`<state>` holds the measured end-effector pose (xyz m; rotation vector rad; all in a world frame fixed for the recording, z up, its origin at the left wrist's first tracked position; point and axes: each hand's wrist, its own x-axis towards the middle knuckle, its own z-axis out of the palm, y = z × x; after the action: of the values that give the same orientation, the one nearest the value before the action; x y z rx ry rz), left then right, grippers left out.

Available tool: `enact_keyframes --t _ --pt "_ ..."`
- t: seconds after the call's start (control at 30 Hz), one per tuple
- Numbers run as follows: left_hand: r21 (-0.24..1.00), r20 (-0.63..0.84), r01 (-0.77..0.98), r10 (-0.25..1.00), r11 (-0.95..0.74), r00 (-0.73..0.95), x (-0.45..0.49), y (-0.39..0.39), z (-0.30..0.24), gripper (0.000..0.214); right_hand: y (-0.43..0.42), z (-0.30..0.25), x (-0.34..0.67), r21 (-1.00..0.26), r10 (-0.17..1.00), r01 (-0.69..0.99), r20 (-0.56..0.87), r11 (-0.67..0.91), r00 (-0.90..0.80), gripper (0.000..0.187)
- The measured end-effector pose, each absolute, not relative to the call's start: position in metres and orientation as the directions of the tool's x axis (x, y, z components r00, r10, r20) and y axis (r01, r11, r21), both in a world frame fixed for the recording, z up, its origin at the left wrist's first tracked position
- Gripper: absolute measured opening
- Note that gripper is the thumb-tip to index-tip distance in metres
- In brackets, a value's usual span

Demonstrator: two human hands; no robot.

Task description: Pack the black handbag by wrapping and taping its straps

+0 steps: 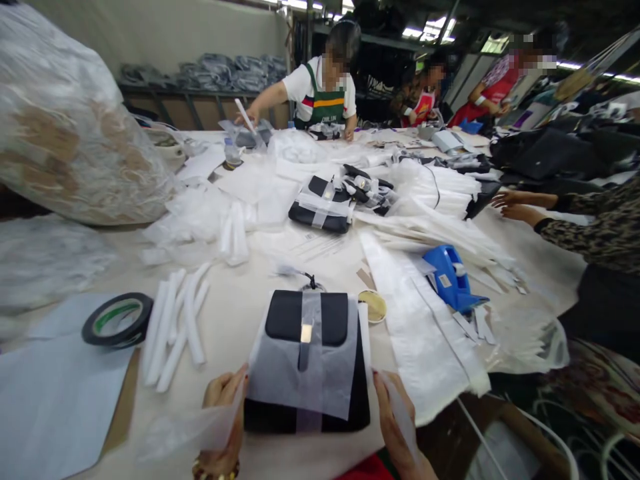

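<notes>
A black handbag [331, 313] with a flap and a gold clasp [306, 333] lies on the table in front of me. A translucent paper sheet [280, 373] covers part of its front, and a clear strip runs down the middle. At the bag's left side, my left hand [223, 407] has its fingers closed on a thin translucent wrapping sheet [200, 427]. On the right side, my right hand [395, 413] grips another part of translucent wrapping, its fingers close to the bag's edge. White sheet edges show beside the bag; what lies beneath it is mostly hidden.
Black tape [118, 320] and white foam rolls [175, 327] lie to the left. Plastic sleeves [425, 327] and a blue object [450, 277] are on the right. Another wrapped black bag [320, 203] sits further back. A co-worker's hands [525, 205] reach in from the right; several people work beyond.
</notes>
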<state>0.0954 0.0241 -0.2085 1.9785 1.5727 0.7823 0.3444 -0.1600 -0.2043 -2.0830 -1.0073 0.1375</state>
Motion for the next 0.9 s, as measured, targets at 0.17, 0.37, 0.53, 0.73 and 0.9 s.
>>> enact_keyframes --t 0.17,0.37,0.53,0.73,0.9 --pt "0.323 0.527 0.673 0.717 -0.665 0.456 0.125 0.010 -0.200 0.032 -0.147 -0.204 0.346 -0.639 0.753 0.737 0.370 -0.220 0.545 0.023" --pt "0.219 0.619 0.602 0.586 -0.768 0.523 0.150 0.005 -0.198 0.029 -0.140 -0.212 0.356 -0.555 0.769 0.818 0.452 -0.154 0.452 0.026" --pt "0.332 0.594 0.524 0.605 -0.785 0.530 0.148 0.005 -0.193 0.033 -0.155 -0.209 0.342 -0.756 0.701 0.596 0.268 -0.273 0.661 0.033" --pt "0.363 0.586 0.498 0.608 -0.788 0.535 0.146 0.004 -0.187 0.027 -0.166 -0.199 0.313 -0.849 0.665 0.178 -0.241 -0.498 0.707 0.032" --pt "0.354 0.589 0.495 0.600 -0.794 0.541 0.146 0.002 -0.185 0.026 -0.140 -0.191 0.314 -0.804 0.649 0.188 -0.290 -0.564 0.704 0.035"
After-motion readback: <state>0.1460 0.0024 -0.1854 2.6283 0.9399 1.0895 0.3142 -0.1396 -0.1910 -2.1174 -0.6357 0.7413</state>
